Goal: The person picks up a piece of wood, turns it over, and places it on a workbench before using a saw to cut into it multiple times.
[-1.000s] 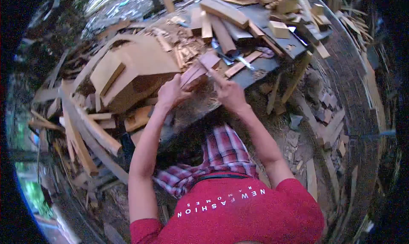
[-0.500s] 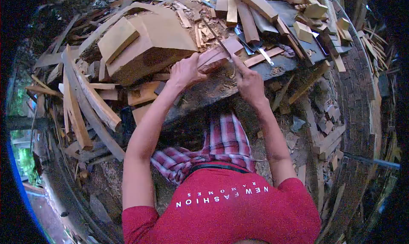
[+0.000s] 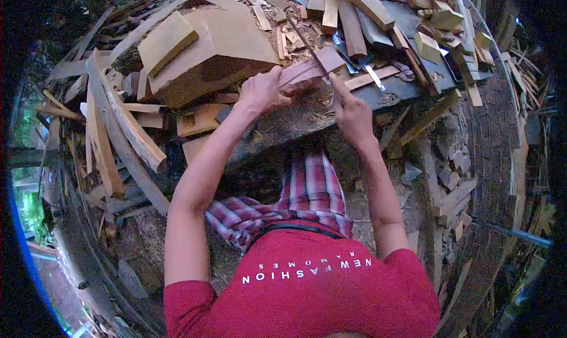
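Note:
My left hand (image 3: 260,93) is closed round the near left end of a reddish wooden block (image 3: 306,72), which lies on the bench. My right hand (image 3: 352,110) grips the handle end of a long, narrow, dark-bladed saw (image 3: 305,43), whose exact kind I cannot tell. Its blade slants away to the upper left and crosses the block near its right end. The right index finger lies along the tool. Left of the block, a large pale timber piece (image 3: 212,46) carries a smaller wooden block (image 3: 167,44) on top.
Wood shavings (image 3: 291,43) lie behind the block on the dark bench (image 3: 307,122). A metal-bladed tool (image 3: 373,78) rests to the right, near several offcuts (image 3: 426,47). Long curved slats (image 3: 127,116) lean at the left. Brickwork (image 3: 496,137) stands on the far right.
The camera view has shifted slightly, so the bench things sit a little further right. Both hands keep their holds, and the blade still crosses the block.

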A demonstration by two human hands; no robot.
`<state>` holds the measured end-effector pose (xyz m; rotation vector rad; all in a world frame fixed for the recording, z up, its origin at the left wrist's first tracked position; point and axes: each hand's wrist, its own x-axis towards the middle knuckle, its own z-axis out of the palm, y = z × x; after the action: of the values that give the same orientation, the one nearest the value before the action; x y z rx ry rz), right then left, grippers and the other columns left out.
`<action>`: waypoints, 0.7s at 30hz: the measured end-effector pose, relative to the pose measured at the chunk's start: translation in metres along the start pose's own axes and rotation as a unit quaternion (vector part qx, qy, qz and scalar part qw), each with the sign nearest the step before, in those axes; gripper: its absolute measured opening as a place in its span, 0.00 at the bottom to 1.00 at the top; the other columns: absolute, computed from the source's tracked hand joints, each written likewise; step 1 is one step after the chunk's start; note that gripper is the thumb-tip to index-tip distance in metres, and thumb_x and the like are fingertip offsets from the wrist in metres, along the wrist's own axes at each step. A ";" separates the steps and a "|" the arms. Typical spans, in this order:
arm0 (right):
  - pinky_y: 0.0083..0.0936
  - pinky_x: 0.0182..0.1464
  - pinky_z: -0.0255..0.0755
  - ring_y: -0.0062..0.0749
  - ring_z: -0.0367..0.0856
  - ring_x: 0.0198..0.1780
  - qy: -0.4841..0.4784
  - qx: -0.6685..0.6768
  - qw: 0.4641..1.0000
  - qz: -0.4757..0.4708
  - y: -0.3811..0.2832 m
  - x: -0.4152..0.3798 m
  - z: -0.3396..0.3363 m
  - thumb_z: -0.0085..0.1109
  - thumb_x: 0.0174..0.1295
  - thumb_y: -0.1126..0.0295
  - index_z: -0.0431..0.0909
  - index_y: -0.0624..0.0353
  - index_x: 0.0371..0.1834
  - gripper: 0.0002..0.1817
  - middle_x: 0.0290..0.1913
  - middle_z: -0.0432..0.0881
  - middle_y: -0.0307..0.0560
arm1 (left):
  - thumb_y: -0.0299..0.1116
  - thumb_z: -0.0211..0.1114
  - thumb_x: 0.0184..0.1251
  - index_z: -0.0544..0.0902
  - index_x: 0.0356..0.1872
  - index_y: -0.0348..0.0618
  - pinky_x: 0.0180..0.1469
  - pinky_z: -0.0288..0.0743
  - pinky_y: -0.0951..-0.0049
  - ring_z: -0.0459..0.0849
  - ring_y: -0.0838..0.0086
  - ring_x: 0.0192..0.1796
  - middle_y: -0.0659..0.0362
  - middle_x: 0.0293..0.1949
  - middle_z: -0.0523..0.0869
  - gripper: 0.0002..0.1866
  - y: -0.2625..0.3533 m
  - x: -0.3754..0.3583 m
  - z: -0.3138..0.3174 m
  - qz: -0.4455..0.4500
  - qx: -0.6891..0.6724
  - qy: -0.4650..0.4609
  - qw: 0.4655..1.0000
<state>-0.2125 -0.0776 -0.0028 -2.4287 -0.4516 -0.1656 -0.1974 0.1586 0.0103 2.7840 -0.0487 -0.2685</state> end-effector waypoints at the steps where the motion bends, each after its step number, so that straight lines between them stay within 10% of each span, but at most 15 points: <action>1: 0.55 0.34 0.71 0.62 0.80 0.31 0.009 0.003 1.000 -0.013 0.001 0.005 0.002 0.54 0.61 0.69 0.66 0.34 0.68 0.30 0.26 0.79 0.65 | 0.48 0.77 0.42 0.72 0.45 0.43 0.47 0.78 0.50 0.83 0.45 0.45 0.42 0.38 0.85 0.32 0.000 0.001 -0.001 -0.004 -0.003 0.001 1.000; 21: 0.51 0.34 0.71 0.61 0.79 0.31 -0.026 -0.014 0.999 0.015 -0.001 -0.021 -0.015 0.52 0.60 0.71 0.67 0.36 0.68 0.30 0.29 0.79 0.64 | 0.48 0.77 0.43 0.72 0.45 0.43 0.47 0.77 0.50 0.84 0.46 0.46 0.43 0.40 0.85 0.32 0.010 -0.003 -0.008 -0.008 0.001 -0.007 1.000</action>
<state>-0.2321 -0.0916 0.0046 -2.4705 -0.4399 -0.0958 -0.1993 0.1524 0.0212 2.7862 -0.0293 -0.2932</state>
